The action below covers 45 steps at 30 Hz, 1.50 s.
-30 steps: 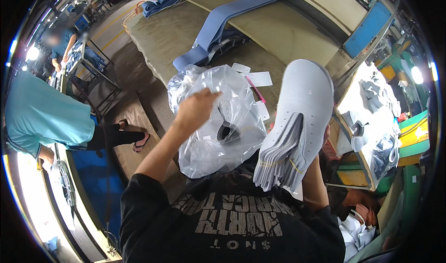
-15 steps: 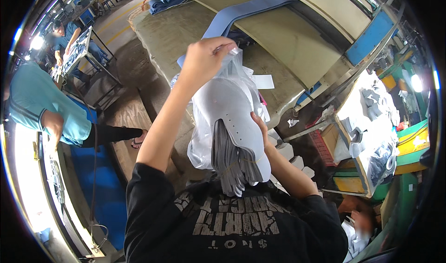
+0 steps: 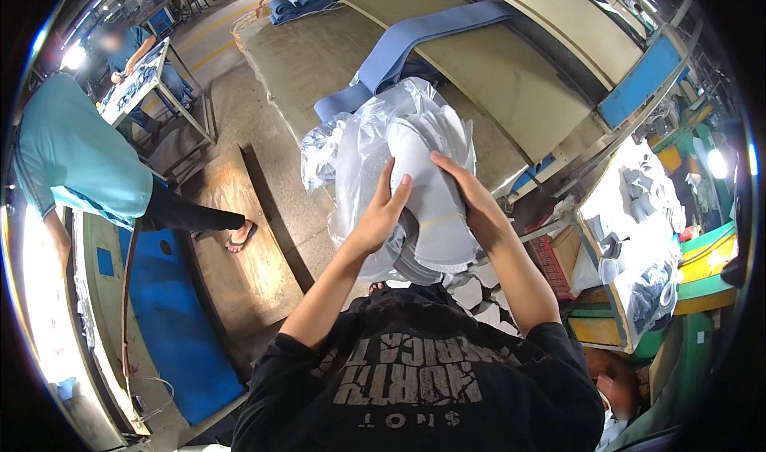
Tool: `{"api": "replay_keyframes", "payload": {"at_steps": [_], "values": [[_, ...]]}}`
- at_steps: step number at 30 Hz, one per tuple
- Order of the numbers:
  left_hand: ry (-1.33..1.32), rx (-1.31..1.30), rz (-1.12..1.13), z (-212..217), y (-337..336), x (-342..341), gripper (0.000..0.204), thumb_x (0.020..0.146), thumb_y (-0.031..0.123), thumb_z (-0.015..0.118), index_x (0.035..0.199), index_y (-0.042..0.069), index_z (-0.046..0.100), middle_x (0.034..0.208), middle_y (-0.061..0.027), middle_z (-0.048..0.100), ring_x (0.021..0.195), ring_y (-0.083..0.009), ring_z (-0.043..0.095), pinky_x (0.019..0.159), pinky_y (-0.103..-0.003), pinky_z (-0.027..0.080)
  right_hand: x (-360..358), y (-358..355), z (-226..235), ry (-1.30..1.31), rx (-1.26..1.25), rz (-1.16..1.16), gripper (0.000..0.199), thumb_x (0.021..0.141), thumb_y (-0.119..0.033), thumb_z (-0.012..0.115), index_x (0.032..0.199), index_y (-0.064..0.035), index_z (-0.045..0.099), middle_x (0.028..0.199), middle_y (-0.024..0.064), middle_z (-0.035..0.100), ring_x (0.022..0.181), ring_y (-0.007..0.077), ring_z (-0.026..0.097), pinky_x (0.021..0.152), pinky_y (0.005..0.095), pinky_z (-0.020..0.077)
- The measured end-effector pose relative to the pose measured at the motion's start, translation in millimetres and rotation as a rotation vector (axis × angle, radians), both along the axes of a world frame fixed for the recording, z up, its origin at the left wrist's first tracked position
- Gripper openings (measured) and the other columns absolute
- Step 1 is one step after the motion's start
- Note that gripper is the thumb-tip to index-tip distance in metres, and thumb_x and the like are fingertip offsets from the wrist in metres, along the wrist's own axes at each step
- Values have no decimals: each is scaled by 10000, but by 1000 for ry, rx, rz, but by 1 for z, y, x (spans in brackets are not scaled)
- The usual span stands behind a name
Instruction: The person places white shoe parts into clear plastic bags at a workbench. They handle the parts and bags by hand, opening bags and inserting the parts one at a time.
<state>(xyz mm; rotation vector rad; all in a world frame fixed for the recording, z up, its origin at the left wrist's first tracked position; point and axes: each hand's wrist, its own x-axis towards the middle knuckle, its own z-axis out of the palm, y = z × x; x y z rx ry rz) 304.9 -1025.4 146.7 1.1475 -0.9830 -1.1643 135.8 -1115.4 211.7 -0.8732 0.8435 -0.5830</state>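
Note:
A stack of pale grey, curved shoe-upper pieces (image 3: 435, 205) is upright in front of my chest, with a thin rubber band around it. My left hand (image 3: 384, 213) presses its left side, thumb up on the front face. At the right side my right hand (image 3: 472, 197) grips it, fingers reaching over the front. Behind and to the left of the stack bulges a clear plastic bag (image 3: 359, 157), crumpled around more pale pieces. Darker grey edges of layered pieces (image 3: 407, 248) show below the hands.
A worktable (image 3: 291, 57) ahead carries a long blue strip (image 3: 399, 45). At the right stands a tray (image 3: 610, 292) heaped with grey pieces. On the left, a person in a teal shirt (image 3: 88, 149) has a foot on a wooden board (image 3: 231, 221); another sits at a far table (image 3: 136, 89).
My left hand has come down from the bag's raised top edge onto the stack. The stack has turned, showing a different face, and the bag has slumped behind it. The teal-shirted person has shifted.

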Motion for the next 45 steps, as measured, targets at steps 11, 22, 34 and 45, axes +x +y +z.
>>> {"api": "replay_keyframes", "payload": {"at_steps": [11,22,34,45], "values": [[-18,159,397,-14,28,15,777,1051,408,628,1633,57,253,1614,-180,387,1473,-308,398,1203,-391,330,37,-36,-40,483,-599,105,905,1064,-698,252,1585,33,363,1641,256,361,1556,368,299,1277,389,222],[244,148,296,-46,41,59,800,961,123,707,1612,-12,263,1347,-199,618,1141,-248,658,928,-354,543,14,-36,-108,195,-405,-22,539,1071,-374,578,1434,23,551,1357,100,606,1235,159,536,1083,303,388],[610,204,268,-43,45,63,729,904,177,689,1575,67,428,1321,-124,632,1099,-244,657,887,-386,555,-2,-38,-118,416,-653,68,608,1072,-514,524,1440,-35,595,1305,160,688,1190,238,634,1011,333,469],[713,268,309,-61,33,91,248,965,183,661,1137,7,701,939,-115,736,830,-272,726,719,-423,617,-73,9,-87,1105,-1249,636,366,980,-345,529,1057,-53,735,885,127,727,909,354,680,908,541,424]]}}
